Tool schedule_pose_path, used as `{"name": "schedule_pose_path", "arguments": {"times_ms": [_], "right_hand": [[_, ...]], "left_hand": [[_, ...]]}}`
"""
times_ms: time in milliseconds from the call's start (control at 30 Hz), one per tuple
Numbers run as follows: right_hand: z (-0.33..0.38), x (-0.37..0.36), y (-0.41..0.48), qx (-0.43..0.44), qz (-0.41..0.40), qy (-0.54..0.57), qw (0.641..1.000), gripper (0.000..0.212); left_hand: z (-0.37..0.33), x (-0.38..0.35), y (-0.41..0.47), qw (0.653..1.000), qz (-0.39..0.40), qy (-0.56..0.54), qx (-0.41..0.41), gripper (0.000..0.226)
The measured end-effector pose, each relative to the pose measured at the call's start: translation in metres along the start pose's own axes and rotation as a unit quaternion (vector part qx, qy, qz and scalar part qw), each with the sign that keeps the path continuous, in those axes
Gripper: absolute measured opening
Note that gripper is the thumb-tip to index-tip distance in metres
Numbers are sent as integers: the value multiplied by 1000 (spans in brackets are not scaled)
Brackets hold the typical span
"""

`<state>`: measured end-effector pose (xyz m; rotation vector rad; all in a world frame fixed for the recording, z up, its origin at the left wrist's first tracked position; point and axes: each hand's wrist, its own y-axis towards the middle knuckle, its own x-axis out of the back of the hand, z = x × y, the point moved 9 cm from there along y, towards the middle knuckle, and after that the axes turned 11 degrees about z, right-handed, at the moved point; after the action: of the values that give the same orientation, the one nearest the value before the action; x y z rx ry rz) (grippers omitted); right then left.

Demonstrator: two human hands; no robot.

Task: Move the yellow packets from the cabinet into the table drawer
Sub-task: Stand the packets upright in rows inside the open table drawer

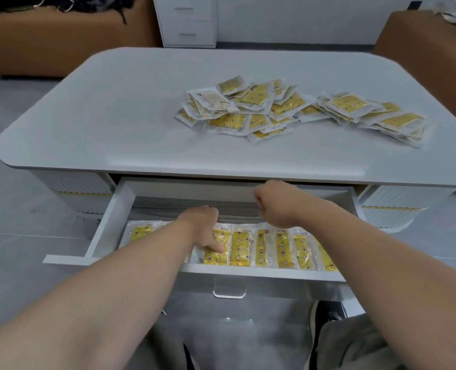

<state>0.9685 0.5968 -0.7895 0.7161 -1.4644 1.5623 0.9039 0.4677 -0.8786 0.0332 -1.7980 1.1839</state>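
White drawer (109, 217) stands pulled out of table (130, 124). Left hand (202, 225) flat, fingers (216, 248) straight, pressing on the row of yellow packets (241, 249) lying in drawer. Right hand (277, 201) above drawer's rear, fingers curled, nothing visible held. Loose packet pile (296, 108) on tabletop, toward right side.

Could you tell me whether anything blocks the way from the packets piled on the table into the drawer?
Nothing visible does: the drawer is open below the pile; only the left hand and right hand are over it.
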Motion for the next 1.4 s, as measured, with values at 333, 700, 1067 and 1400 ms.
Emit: {"name": "schedule_pose_path", "arguments": {"times_ms": [333,700,1067,1400], "right_hand": [[-20,62,-7,-23,-89,128,987,22],[-49,88,42,-88,-166,92,978,61],[-40,83,62,-99,-138,20,985,60],[-9,67,27,-87,-168,-38,981,43]], "left_hand": [[-21,74,-43,996,57,-18,72,62],[37,201,-50,905,-406,-113,56,63],[45,168,-5,948,-289,-89,100,75],[12,151,-49,944,-299,83,109,53]]}}
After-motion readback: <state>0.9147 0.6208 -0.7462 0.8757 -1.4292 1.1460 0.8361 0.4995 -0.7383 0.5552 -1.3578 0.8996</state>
